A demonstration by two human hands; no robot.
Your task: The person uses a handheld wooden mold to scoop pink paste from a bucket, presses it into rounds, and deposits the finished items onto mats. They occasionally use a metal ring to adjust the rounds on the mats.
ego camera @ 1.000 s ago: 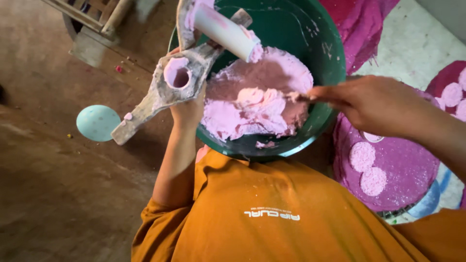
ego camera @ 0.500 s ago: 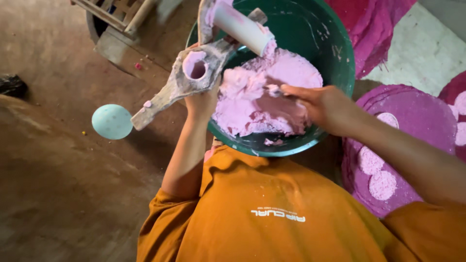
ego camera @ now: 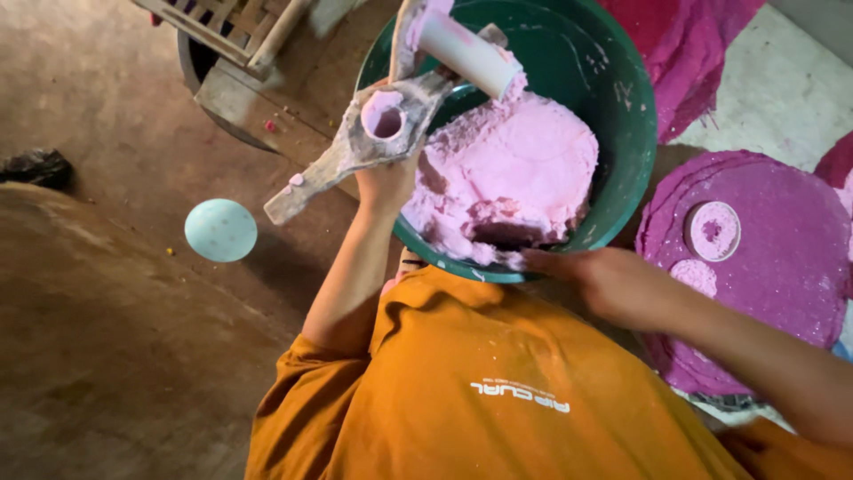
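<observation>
Pink dough (ego camera: 520, 169) is heaped inside a green basin (ego camera: 622, 107). A dough-caked wooden press (ego camera: 355, 151) with a white cylinder (ego camera: 466, 53) is gripped from below by the left hand (ego camera: 386, 182), closed around its middle. The right hand (ego camera: 600, 280) is laid on the basin's near rim, fingers loosely curled, holding nothing that can be seen. Purple cloth (ego camera: 782, 258) is spread alongside.

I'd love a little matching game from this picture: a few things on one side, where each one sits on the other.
Things:
1. soft pink dough
2. pale blue round ball
3. dough-caked wooden press tool
4. small pink dough ring

Places:
A. on the brown floor
B. on the purple round mat
C. in the round green plastic basin
D. in the left hand

Pairs: 1-C, 2-A, 3-D, 4-B
</observation>
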